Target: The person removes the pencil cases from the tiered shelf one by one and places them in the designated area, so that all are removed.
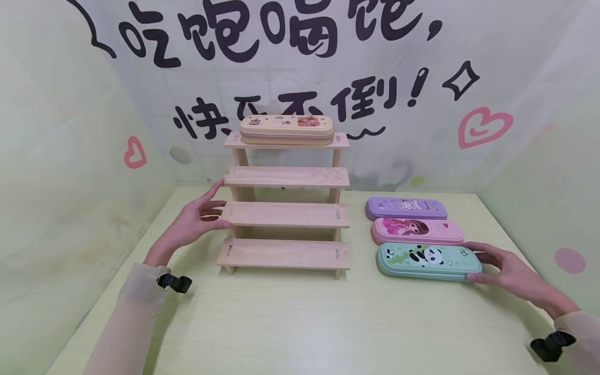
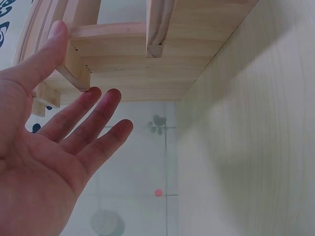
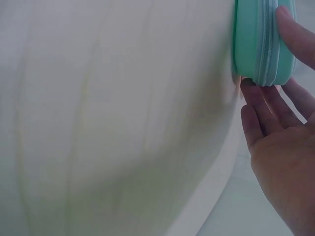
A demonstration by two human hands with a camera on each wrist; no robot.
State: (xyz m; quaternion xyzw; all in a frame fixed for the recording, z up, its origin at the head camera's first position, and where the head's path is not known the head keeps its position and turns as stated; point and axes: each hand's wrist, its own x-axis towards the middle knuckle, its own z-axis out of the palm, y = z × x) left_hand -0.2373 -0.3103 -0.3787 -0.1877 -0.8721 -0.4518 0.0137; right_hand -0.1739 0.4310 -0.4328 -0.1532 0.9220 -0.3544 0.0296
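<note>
A stepped wooden display rack (image 1: pixel 286 214) with several tiers stands mid-table. My left hand (image 1: pixel 192 219) is at its left side, fingers spread and fairly straight, thumb and fingertips at the shelf ends. In the left wrist view the left hand (image 2: pixel 54 152) shows its palm, with nothing in it. To the right of the rack, my right hand (image 1: pixel 508 273) holds the right end of a green panda pencil case (image 1: pixel 408 266), thumb on the near side and fingers round the far side. The right wrist view shows its zipped edge (image 3: pixel 267 44) against the thumb.
A cream pencil case (image 1: pixel 287 136) lies on the rack's top tier. Behind the green one, a pink pencil case (image 1: pixel 398 228) and a purple pencil case (image 1: pixel 384 208) lie in a row on the pale table (image 1: pixel 300 323). A printed cloth (image 1: pixel 422 135) hangs behind.
</note>
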